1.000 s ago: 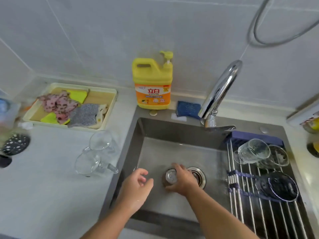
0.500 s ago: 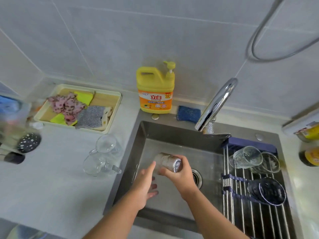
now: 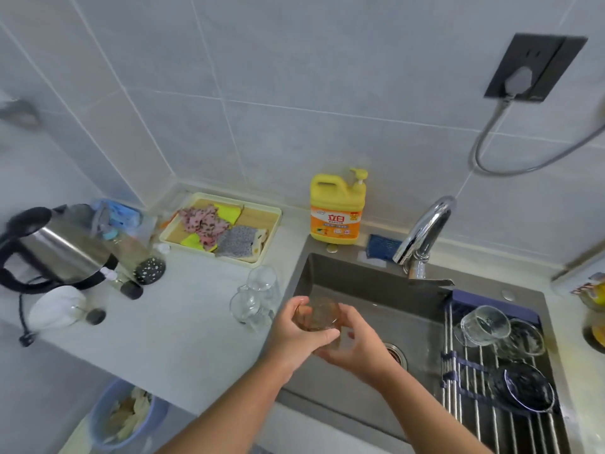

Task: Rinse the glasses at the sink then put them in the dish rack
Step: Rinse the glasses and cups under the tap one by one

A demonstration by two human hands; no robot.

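Both hands hold a clear glass [image 3: 317,316] over the left part of the steel sink [image 3: 363,290]. My left hand [image 3: 294,335] wraps round its side, and my right hand [image 3: 357,348] cups it from below and from the right. Two more clear glasses [image 3: 257,301] stand on the counter just left of the sink. The roll-up dish rack [image 3: 474,401] spans the sink's right side and carries a glass on its side [image 3: 484,324], another beside it [image 3: 527,335] and a dark bowl [image 3: 523,386]. The chrome tap [image 3: 425,234] curves over the sink's back edge.
A yellow detergent jug [image 3: 337,208] and a blue sponge [image 3: 383,245] sit behind the sink. A tray of cloths [image 3: 222,229] lies at the back left. A steel kettle [image 3: 55,250] stands far left. A blue bin [image 3: 124,414] sits below the counter.
My right hand lifted the glass from the sink drain. My left hand closed round it, so both hands now hold it higher and further left. The camera tilted up.
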